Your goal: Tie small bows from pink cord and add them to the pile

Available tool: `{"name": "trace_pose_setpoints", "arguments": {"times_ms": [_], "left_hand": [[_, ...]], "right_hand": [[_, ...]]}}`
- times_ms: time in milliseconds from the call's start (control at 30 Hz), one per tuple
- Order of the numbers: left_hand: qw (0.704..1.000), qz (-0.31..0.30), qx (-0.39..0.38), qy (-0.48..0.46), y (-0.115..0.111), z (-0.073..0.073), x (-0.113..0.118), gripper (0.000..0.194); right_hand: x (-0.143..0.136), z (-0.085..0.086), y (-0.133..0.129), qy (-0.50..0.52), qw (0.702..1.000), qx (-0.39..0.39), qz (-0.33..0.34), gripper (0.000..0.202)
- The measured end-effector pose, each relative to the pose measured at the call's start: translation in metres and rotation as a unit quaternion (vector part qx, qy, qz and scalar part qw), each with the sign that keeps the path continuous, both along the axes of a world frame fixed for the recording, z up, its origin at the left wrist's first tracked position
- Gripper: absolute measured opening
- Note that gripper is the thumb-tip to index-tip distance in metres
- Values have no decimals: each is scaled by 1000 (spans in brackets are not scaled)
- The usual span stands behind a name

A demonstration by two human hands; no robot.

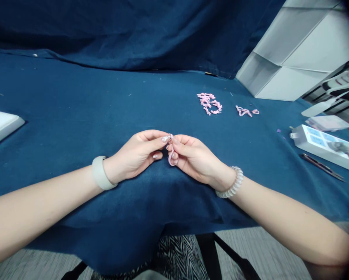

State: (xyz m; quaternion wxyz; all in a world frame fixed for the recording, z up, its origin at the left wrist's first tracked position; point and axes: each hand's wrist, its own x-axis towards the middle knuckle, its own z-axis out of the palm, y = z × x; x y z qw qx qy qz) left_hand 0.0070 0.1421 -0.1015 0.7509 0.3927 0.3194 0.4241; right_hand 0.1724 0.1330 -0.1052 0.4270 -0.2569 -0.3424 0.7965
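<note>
My left hand (pixel 143 151) and my right hand (pixel 193 155) meet near the front of the table, fingertips touching. Between them is a thin pink ribbon (pixel 171 159), pinched at its upper end by both thumbs and forefingers. A loop of it hangs down by the curled fingers of my right hand. Exactly how the ribbon is folded or knotted at the fingertips is too small to make out. Farther back lies a pile of small pink ribbon bows (pixel 206 102), with a smaller group of pink ribbon pieces (pixel 244 111) to its right.
Blue cloth (pixel 75 105) covers the table and hangs behind it. At the right are a white power strip (pixel 323 144), dark tweezers (pixel 323 168), a clear flat case (pixel 328 123) and a white folded panel (pixel 297 58). A white object's corner (pixel 5 126) juts in at left.
</note>
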Motion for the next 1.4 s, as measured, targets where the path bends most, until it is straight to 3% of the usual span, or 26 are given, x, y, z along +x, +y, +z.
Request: {"name": "trace_pose_setpoints", "arguments": {"times_ms": [600,1000,1400], "left_hand": [[1000,-12,12,13,0,3,1,25],[1000,-13,-23,7,-1,6,1,32],[1000,-4,-15,10,1,5,2,20]], "right_hand": [[-7,2,-4,22,999,-28,2,14],[-10,4,-5,29,999,-34,5,16],[-14,7,-8,13,998,-59,-27,18]]}}
